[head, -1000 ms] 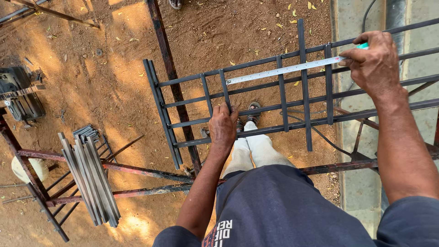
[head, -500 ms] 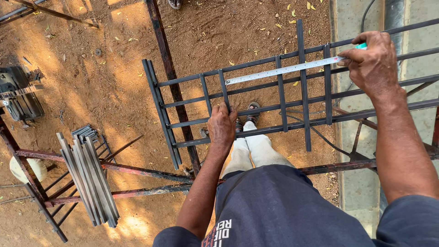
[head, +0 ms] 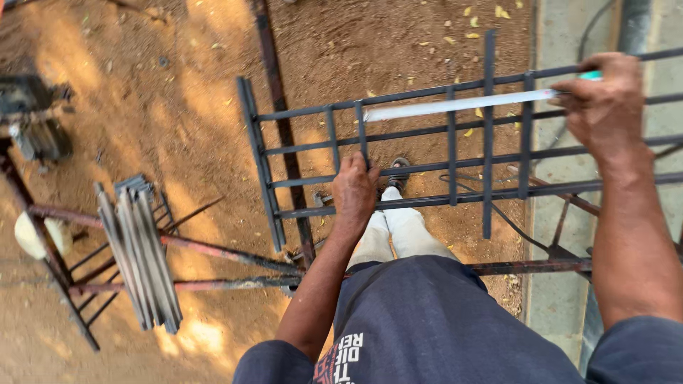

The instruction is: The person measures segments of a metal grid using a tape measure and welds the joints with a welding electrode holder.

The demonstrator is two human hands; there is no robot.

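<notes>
A dark metal grille [head: 274, 149] of welded flat bars lies in front of me, over reddish soil. My left hand [head: 354, 192] grips one of its short upright bars near the middle. My right hand [head: 605, 107] is closed on the end of a long pale steel ruler [head: 455, 105] with a green tip, which it holds flat along the grille's upper horizontal bar. The ruler reaches leftward to about the grille's third upright. Below the grille I see my light trousers and one dark shoe [head: 398, 174].
A bundle of grey metal strips [head: 139, 259] rests on a rusty steel stand [head: 213, 249] at lower left. A dark machine [head: 32, 114] sits at the far left. A concrete strip [head: 562, 270] runs down the right side. A long rusty bar [head: 274, 78] lies on the soil.
My right hand and the ruler have shifted slightly right along the top bar. My left hand keeps its grip on the upright bar.
</notes>
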